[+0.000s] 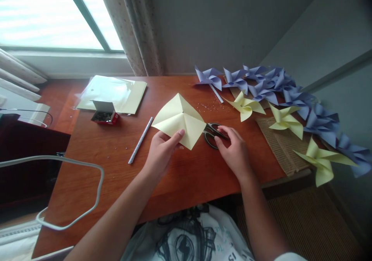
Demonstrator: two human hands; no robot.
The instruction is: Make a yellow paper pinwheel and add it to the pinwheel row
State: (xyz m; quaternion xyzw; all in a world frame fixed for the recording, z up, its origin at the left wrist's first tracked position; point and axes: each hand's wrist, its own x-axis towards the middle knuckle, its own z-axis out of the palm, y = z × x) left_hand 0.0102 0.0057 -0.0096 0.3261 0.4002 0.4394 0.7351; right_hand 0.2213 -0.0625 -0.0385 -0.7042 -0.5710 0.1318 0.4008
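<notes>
My left hand point(164, 148) holds a creased pale yellow paper square point(186, 123), its thumb on top near the lower edge. Fold lines run from the square's corners to its middle, where a small dark spot shows. On the right, my right hand point(234, 146) has its thumb and fingers at the dark handles of a pair of scissors point(209, 140). The scissors point left towards the paper, and their blades are hidden behind it. A rolled white paper stick point(140, 140) lies on the table left of my left hand.
Several purple pinwheels point(263, 91) and three yellow pinwheels point(286, 122) sit at the right, some over corrugated cardboard point(271, 146). Tiny beads point(210, 108) lie scattered on the wooden table point(186, 175). A small red box point(104, 117), paper sheets point(135, 98) and a white cable point(100, 183) are at left.
</notes>
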